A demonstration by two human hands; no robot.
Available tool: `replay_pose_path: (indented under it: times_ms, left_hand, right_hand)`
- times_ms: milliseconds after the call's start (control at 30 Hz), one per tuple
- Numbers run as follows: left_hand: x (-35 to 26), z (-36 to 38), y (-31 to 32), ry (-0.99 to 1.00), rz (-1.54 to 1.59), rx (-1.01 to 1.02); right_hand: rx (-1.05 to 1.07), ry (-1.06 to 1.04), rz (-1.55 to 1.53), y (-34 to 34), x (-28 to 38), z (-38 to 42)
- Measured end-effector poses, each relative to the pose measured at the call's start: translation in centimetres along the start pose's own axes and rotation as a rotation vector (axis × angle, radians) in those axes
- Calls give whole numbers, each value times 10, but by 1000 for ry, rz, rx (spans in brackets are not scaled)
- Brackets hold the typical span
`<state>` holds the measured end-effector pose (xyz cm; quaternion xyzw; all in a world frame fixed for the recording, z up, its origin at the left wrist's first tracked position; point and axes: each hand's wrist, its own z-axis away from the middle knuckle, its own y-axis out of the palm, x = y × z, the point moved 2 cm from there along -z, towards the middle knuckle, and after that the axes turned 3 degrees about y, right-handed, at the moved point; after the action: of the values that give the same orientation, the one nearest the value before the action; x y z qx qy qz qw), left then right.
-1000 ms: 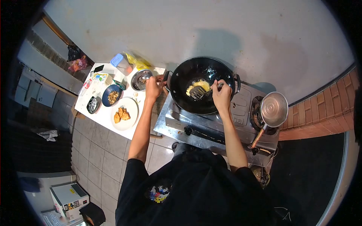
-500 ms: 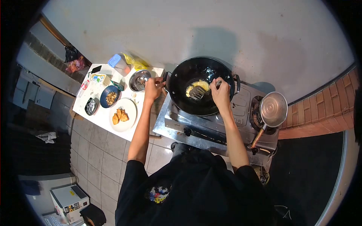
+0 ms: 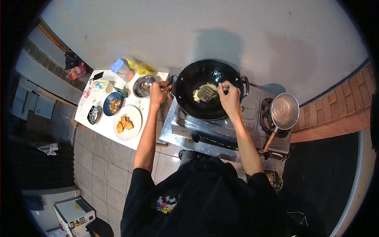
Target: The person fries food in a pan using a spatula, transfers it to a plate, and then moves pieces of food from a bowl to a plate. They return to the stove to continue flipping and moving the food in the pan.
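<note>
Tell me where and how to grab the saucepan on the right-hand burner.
I'd grip the saucepan midway along its brown handle, coming from the person's side of the stove. The handle is long and slim and slants toward the near edge, so a hand should wrap it easily, though the knob by its tip calls for care.

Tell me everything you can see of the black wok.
The wok is round, deep and glossy, apparently metal, with a looped handle on each side. It sits upright on the stove. Yellow food lies inside, touched by the slotted spatula in the right hand. The left hand is at the left handle, grip unclear.
</note>
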<state>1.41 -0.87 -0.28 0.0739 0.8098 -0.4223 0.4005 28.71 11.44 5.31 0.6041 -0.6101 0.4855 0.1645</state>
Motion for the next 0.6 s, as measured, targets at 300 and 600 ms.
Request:
replay_pose_path:
  times_ms: [300,600]
  left_hand:
    - [5,-3,3,-1,-36,28]
    - [5,-1,2,-25,-20,39]
  right_hand:
    - [-151,36,-25,-19,-17,-7]
    - [-76,72,26,-5,-21,-9]
